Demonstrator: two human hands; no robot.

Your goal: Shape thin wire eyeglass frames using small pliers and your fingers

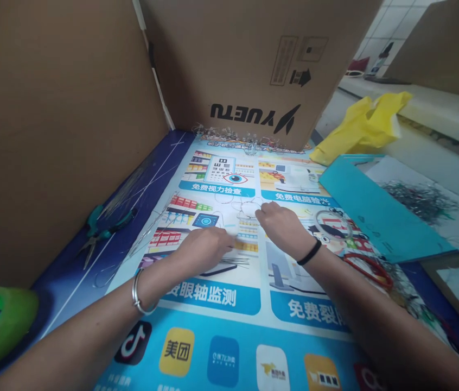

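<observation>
My right hand (283,227), with a black band at the wrist, has its fingers pinched together on a thin wire (249,209) bent into a loop over the printed sheet. Left of it and a little lower is my left hand (207,251), fingers curled closed; what lies between its fingertips is too small to make out. A silver bangle sits on that wrist. Several thin straight wires (233,262) show just below my left hand. To the right of my right hand lies a pale wire coil (333,225), with a red coil (368,270) nearer me.
Pliers with teal handles (107,228) and loose wires lie at left. A green tape roll (5,326) sits front left. Cardboard walls (229,60) stand behind and left, wire scraps along the base. At right are a teal box (384,212) with wire clippings and a yellow bag (363,125).
</observation>
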